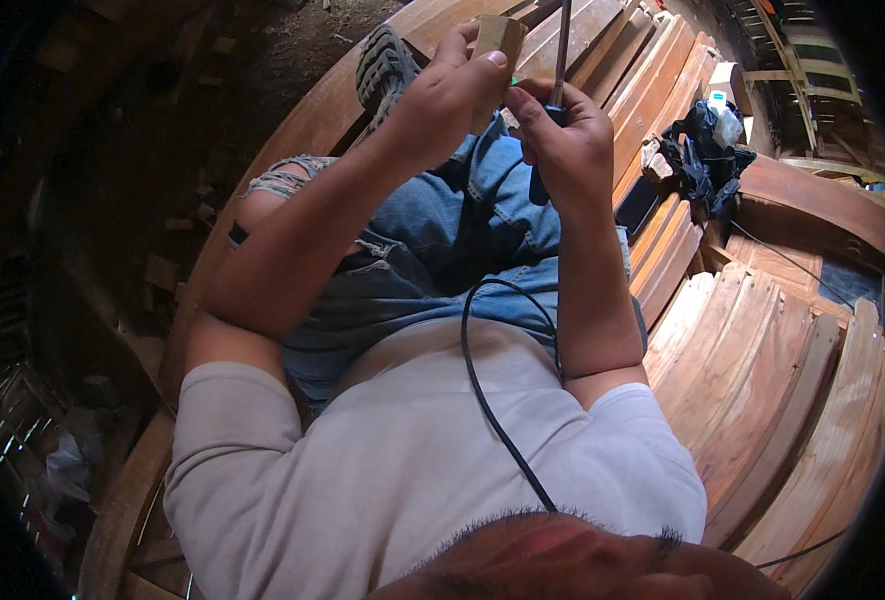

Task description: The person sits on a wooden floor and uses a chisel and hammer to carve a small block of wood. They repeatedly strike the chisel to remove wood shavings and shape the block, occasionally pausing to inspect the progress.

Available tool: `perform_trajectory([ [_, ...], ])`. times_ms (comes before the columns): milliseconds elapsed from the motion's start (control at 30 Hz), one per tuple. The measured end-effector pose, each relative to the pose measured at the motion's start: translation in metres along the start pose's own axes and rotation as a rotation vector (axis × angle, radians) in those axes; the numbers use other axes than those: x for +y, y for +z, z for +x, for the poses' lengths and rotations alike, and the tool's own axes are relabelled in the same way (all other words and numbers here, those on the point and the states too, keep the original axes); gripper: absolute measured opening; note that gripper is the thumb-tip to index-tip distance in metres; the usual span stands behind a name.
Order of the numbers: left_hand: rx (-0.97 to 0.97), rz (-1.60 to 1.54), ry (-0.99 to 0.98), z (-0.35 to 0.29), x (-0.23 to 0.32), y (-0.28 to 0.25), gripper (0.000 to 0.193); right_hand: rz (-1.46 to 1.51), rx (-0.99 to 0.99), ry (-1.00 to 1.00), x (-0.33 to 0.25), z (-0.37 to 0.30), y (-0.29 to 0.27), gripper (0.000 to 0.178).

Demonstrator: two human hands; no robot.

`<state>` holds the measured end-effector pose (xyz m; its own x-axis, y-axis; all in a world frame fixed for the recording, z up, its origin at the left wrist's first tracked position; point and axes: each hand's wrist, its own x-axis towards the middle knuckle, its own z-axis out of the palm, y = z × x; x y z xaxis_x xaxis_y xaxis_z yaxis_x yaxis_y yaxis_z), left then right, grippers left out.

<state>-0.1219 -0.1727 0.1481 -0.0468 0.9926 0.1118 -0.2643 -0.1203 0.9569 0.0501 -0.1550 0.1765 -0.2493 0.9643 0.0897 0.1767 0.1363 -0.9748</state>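
Observation:
My left hand (453, 95) pinches a small yellowish-brown wooden block (500, 42) above my lap. Beside it on the right, my right hand (575, 140) is wrapped around a tool with a dark handle (540, 188). The tool's long, thin metal shaft (564, 45) points up and away past the block; it looks like a screwdriver, though its tip lies beyond the view. A speck of green shows between the thumbs, too small to name. Both hands are close together, over my blue jeans (443, 225).
Stacked wooden boards (753, 340) lie along my right side. A black plastic bag (708, 150) rests on them, near a dark flat object (637, 203). A black cable (478, 380) loops over my shirt. Wood scraps (163, 272) litter the dark ground at left.

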Motion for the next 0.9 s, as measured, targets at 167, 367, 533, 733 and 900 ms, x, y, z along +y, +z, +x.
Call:
perform_trajectory([
  [167, -0.102, 0.089, 0.09, -0.001, -0.002, 0.001, 0.061, -0.027, 0.019, 0.061, -0.004, -0.002, -0.001, 0.026],
  [367, -0.044, 0.195, 0.32, 0.003, -0.018, 0.008, 0.054, -0.138, 0.007, 0.0, 0.002, 0.002, -0.003, 0.022],
  [533, -0.14, 0.384, 0.218, 0.002, -0.007, -0.002, 0.059, -0.077, -0.08, 0.172, 0.0, 0.002, -0.012, 0.022],
  [733, -0.173, 0.39, 0.074, 0.001, 0.003, -0.008, 0.061, -0.252, -0.102, -0.038, -0.008, -0.008, -0.009, 0.023],
  [900, -0.346, 0.263, -0.244, 0.004, 0.018, -0.023, 0.061, -0.332, -0.117, -0.073, -0.009, -0.01, -0.009, 0.024],
])
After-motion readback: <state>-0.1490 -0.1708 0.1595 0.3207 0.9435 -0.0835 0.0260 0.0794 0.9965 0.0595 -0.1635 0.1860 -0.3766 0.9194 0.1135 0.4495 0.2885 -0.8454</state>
